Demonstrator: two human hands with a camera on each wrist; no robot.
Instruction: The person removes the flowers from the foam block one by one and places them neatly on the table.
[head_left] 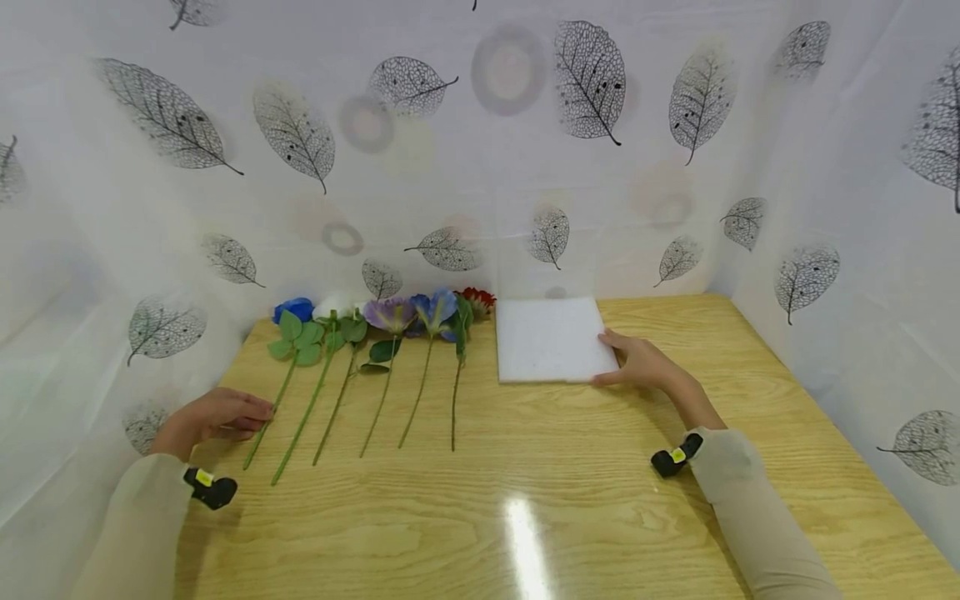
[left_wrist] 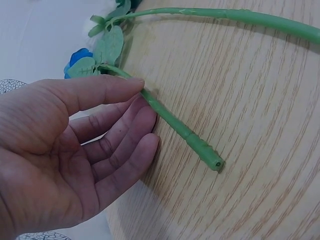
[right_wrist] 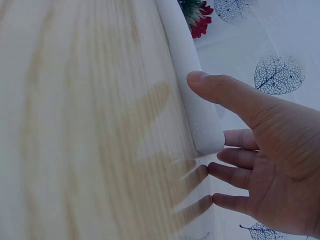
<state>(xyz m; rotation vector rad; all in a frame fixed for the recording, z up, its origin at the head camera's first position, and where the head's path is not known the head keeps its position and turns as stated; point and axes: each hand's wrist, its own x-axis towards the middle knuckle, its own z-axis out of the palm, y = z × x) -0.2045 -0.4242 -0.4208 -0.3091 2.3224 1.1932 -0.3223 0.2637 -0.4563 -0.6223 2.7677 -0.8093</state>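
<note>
On the left, my left hand (head_left: 225, 412) has its thumb and fingertips at the green stem of an artificial blue rose (head_left: 294, 311), which lies on the table. Close up in the left wrist view, the thumb of this hand (left_wrist: 75, 145) meets the stem (left_wrist: 175, 122) from one side and curled fingers from the other. A white foam block (head_left: 553, 342) lies flat at the back. At its near right corner, my right hand (head_left: 641, 362) touches it, with thumb and fingers extended and spread in the right wrist view. Part of those fingers is hidden behind the block (right_wrist: 192, 90).
Beside the rose lie several more artificial flowers in a row, including a purple one (head_left: 390, 315), a blue one (head_left: 435, 312) and a red one (head_left: 478, 300). Their stems point toward me on the wooden table (head_left: 420, 533). A leaf-patterned white curtain (head_left: 465, 183) surrounds the back and sides.
</note>
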